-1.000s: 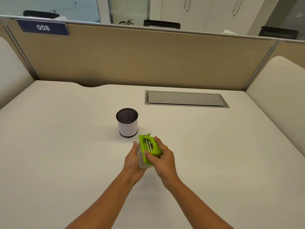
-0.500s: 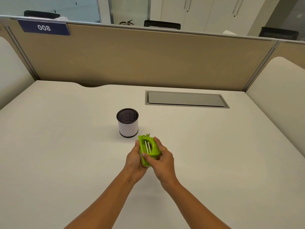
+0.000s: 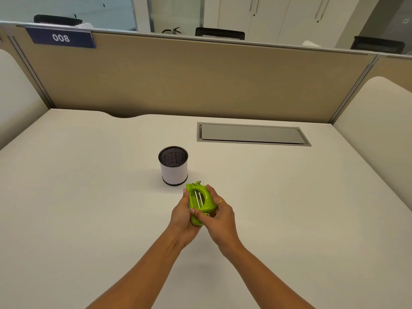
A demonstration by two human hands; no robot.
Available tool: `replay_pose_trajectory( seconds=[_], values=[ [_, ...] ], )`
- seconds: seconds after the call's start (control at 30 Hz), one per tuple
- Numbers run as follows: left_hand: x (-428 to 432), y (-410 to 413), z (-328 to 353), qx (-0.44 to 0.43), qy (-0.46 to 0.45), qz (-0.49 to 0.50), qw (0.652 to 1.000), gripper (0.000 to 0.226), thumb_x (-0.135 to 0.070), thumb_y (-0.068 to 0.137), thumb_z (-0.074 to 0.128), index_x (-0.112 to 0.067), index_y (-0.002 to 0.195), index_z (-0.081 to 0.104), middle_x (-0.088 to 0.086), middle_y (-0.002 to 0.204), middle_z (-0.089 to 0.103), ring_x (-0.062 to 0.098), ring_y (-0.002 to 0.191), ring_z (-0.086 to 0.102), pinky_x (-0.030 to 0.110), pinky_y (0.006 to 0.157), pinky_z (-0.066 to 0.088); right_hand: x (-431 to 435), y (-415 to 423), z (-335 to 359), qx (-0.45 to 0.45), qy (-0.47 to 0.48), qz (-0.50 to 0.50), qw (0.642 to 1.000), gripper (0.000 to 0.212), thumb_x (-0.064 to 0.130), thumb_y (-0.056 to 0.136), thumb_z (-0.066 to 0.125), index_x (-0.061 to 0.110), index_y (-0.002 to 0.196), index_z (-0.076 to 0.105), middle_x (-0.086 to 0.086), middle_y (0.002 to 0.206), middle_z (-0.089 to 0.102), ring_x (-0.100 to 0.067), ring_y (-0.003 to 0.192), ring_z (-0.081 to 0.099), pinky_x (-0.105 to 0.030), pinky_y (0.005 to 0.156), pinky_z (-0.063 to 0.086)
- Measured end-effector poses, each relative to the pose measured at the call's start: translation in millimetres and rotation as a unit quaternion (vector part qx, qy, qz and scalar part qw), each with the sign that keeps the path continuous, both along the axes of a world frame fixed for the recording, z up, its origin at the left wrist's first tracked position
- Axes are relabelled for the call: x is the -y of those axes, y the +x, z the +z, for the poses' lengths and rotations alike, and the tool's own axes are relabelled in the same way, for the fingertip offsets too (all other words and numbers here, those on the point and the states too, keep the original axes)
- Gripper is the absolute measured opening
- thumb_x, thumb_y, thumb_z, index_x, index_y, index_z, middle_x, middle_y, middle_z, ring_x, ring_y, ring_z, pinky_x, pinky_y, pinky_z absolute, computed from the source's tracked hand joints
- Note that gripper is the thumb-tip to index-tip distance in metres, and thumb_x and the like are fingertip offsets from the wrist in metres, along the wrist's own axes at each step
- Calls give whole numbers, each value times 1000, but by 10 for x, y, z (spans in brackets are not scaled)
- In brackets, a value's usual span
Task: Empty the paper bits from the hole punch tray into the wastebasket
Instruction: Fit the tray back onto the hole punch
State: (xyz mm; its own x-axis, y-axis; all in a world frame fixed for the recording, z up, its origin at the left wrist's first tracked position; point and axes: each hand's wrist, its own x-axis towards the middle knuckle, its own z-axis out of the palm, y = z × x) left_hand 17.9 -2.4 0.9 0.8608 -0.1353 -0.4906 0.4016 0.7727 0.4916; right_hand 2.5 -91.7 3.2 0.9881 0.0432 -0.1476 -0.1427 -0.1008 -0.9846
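Observation:
A lime-green hole punch [image 3: 199, 200] is held on its side just above the desk, its metal rods facing up. My left hand [image 3: 182, 216] cups its left side and underside. My right hand [image 3: 219, 217] grips its right side, thumb across the lower front; a gold ring shows on one finger. The tray is hidden between my palms. A small round wastebasket [image 3: 174, 167], white-walled with a black mesh rim, stands upright a short way beyond and left of the punch, apart from it.
The white desk [image 3: 89, 197] has a grey cable hatch [image 3: 252, 134] at the back right. Tan partition panels [image 3: 200, 81] close off the far edge, white panels the sides. A blue "008" label [image 3: 60, 38] sits on the partition's top left.
The clear tray visible under the punch a second ago is now pressed against the green body and hidden. Both hands closed in tighter; the punch stayed in place.

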Motion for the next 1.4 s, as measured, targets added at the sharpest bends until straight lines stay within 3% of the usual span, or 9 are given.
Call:
replay_pose_trajectory(
  seconds=[0.17, 0.3, 0.5, 0.63, 0.73, 0.87, 1.0, 1.23, 1.4],
  values=[
    [47, -11, 24, -2, 10, 4, 1000, 42, -42, 97, 30, -13, 104, 60, 12, 102, 65, 26, 92, 62, 38, 80, 50, 19, 19, 13, 3, -4, 4, 1000, 72, 10, 72, 74, 28, 135, 42, 1, 132, 55, -16, 121, 53, -33, 102, 46],
    [61, -17, 7, 4, 5, -3, 1000, 40, -40, 97, 32, -14, 103, 61, 11, 88, 73, 26, 91, 63, 37, 78, 49, 20, 28, 9, 9, -17, -5, 1000, 72, 13, 73, 75, 31, 134, 41, 1, 133, 55, -16, 122, 52, -36, 102, 46],
    [33, -8, -14, -8, 35, -14, 999, 32, -31, 98, 35, -11, 108, 58, 14, 99, 65, 26, 90, 62, 37, 78, 53, 52, 37, 80, 26, -51, 22, 998, 70, 16, 77, 71, 27, 137, 38, 11, 126, 48, -11, 121, 48, -20, 99, 42],
    [6, 1, -63, -4, 55, -3, 998, 29, -29, 97, 38, -12, 100, 61, 10, 80, 74, 25, 87, 63, 34, 69, 57, 54, 49, 96, -14, 0, 55, 998, 59, 26, 85, 62, 29, 138, 36, 8, 134, 48, -10, 121, 49, -17, 95, 44],
    [-14, 25, -57, -13, 71, 9, 997, 30, -30, 97, 38, -11, 105, 60, 12, 91, 66, 23, 84, 60, 34, 74, 49, 90, 69, 116, -42, 53, 19, 998, 49, 24, 91, 53, 23, 138, 38, 9, 128, 50, -4, 113, 50, -10, 86, 43],
    [-54, 69, -106, -21, 126, 18, 992, 31, -34, 97, 38, -14, 95, 61, 8, 84, 66, 20, 74, 59, 30, 63, 48, 127, 72, 75, -85, 43, -39, 995, 25, 28, 88, 56, 19, 111, 61, -3, 117, 62, -16, 109, 58, -30, 96, 47],
    [-100, 96, -136, -23, 121, 29, 992, 35, -39, 97, 35, -16, 97, 62, 10, 93, 66, 18, 73, 65, 26, 57, 55, 140, 45, 79, -157, 121, -18, 980, 24, 24, 93, 48, 14, 79, 65, -5, 85, 68, -13, 81, 65, -22, 75, 54],
    [-108, 98, -96, -26, 134, 32, 990, 39, -41, 96, 34, -14, 95, 62, 12, 95, 66, 20, 80, 63, 31, 72, 51, 139, 63, 37, -219, 202, 9, 954, 19, 10, 88, 56, -3, 98, 64, -12, 82, 69, -16, 70, 68, -17, 61, 57],
    [-85, 71, -44, -7, 138, 2, 990, 42, -40, 98, 30, -13, 93, 62, 7, 72, 75, 23, 81, 65, 33, 78, 49, 153, 87, 4, -214, 220, -24, 951, 22, 6, 87, 57, -9, 102, 62, -13, 79, 68, -13, 61, 68, -16, 57, 55]
  ],
)
